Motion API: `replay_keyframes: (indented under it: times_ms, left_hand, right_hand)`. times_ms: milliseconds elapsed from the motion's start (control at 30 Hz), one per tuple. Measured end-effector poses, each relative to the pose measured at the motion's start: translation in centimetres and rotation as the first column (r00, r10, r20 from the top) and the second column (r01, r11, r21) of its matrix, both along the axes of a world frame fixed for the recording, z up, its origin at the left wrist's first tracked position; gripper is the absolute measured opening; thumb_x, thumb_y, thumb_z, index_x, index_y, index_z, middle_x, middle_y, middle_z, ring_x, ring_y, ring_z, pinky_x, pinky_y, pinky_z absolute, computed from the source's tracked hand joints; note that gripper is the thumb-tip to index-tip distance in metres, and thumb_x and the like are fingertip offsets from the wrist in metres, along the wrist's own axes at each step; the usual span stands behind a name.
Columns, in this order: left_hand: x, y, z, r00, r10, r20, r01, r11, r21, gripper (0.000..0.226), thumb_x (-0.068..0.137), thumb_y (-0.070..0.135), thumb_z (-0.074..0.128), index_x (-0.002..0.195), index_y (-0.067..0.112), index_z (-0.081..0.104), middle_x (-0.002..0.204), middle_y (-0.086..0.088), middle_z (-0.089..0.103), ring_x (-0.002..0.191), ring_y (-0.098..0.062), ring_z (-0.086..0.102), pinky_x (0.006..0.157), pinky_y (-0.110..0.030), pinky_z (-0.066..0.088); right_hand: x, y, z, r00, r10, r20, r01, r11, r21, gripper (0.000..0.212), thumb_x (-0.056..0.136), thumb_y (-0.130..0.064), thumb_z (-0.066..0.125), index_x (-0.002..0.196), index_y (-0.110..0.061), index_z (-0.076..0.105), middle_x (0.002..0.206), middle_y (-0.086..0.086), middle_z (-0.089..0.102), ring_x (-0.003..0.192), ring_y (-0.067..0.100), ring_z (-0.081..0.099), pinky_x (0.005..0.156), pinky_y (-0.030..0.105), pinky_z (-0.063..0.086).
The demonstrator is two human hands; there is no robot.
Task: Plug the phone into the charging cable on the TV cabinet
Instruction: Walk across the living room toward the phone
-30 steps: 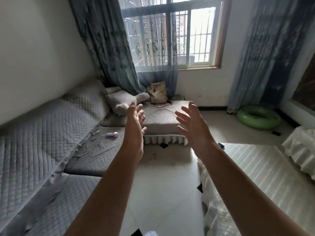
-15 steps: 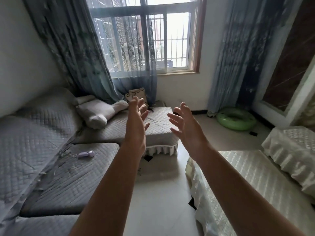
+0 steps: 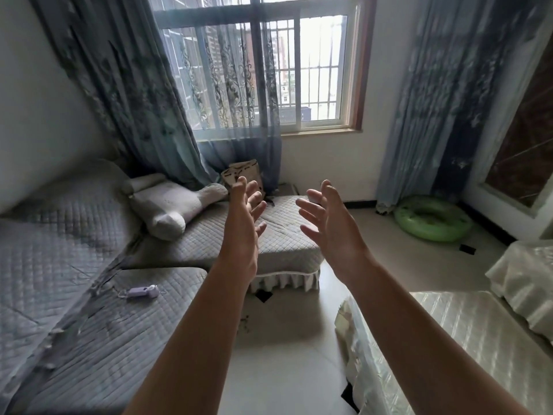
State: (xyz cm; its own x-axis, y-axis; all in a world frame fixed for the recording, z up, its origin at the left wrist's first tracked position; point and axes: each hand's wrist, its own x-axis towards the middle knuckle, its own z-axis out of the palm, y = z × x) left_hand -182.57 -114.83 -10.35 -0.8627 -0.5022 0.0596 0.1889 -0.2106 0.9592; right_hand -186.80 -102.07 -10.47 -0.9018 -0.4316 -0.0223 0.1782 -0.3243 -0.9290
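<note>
Both my arms stretch forward at chest height, palms facing each other. My left hand (image 3: 244, 226) is empty with its fingers spread. A short gap to its right, my right hand (image 3: 330, 227) is also empty, fingers apart and slightly curled. No phone, charging cable or TV cabinet shows in the head view. A small purple device (image 3: 140, 292) with a thin cord lies on the grey sofa seat, lower left of my left hand.
A grey quilted corner sofa (image 3: 74, 295) fills the left side, with a pale pillow (image 3: 170, 205) and a paper bag (image 3: 244, 175) near the window. A cloth-covered table (image 3: 466, 339) stands at lower right. A green swim ring (image 3: 431, 218) lies on the tiled floor by the right curtain.
The view has swung right and tilted up, so the sofa and window have slid left in frame. Both hands stay raised and open in the same pose.
</note>
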Motion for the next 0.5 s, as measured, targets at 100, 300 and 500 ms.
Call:
replay_keyframes:
  times_ms: [100,300,500]
  left_hand:
    - [-4.3,-0.2,-0.2,1.000,0.014,0.012,-0.014,1.000,-0.008,0.056,0.095,0.057,0.027,0.137,0.027,0.048,0.149,-0.004,0.046,0.128,-0.018,0.048,0.109,-0.047,0.031]
    - [-13.3,-0.5,0.1,0.999,0.048,0.026,-0.047,0.998,-0.036,0.056,0.095,0.057,0.026,0.137,0.027,0.047,0.149,-0.004,0.046,0.128,-0.018,0.048,0.113,-0.051,0.028]
    - [-18.6,-1.7,-0.8,0.993,0.110,0.049,-0.109,0.994,-0.028,0.059,0.096,0.057,0.023,0.140,0.024,0.046,0.150,-0.005,0.045,0.128,-0.018,0.048,0.110,-0.047,0.030]
  right_hand:
    - [-4.9,-0.5,-0.5,1.000,0.023,-0.005,-0.023,1.000,-0.003,0.058,0.093,-0.052,0.037,0.140,-0.018,0.043,0.140,0.006,0.052,0.131,0.020,0.045,0.109,0.038,0.035]
    - [-14.6,-1.9,-0.5,0.997,0.072,-0.016,-0.073,0.997,-0.020,0.059,0.092,-0.054,0.037,0.140,-0.019,0.043,0.140,0.005,0.053,0.130,0.019,0.045,0.109,0.039,0.034]
    - [-20.9,-3.7,-1.1,0.988,0.156,-0.008,-0.156,0.985,-0.067,0.045,0.094,-0.052,0.036,0.124,-0.024,0.054,0.130,0.001,0.059,0.120,0.014,0.052,0.105,0.038,0.036]
